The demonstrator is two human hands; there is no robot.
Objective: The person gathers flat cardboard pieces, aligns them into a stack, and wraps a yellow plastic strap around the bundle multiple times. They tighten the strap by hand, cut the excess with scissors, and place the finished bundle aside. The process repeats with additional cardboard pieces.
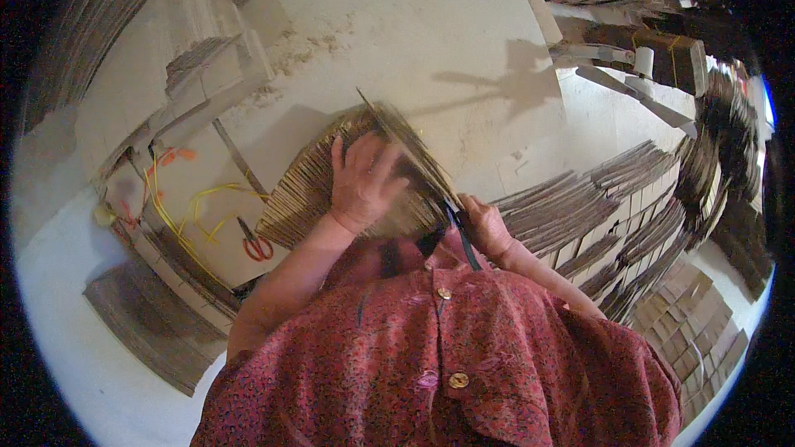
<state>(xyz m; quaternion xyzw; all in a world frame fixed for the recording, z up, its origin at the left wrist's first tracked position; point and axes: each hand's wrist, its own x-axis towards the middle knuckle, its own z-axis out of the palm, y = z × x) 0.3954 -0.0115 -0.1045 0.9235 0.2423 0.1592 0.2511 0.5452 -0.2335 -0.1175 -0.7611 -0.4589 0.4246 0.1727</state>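
A fanned bundle of brown cardboard pieces stands in front of my body, its many edges showing in rows. My left hand lies against the bundle with its fingers spread, slightly smeared by motion. A flat cardboard piece rises at a slant along the bundle's right side. At the lower right end of that piece, my right hand is closed on the cardboard edge; its fingertips are partly hidden. Left of the bundle rests a pair of red-handled scissors.
Yellow strapping lies loose near the scissors. Rows of stacked cardboard stand close on the right, with a flat bundle lower down. More cardboard stacks lie at the left. A ceiling-fan-like white bladed object is at the upper right.
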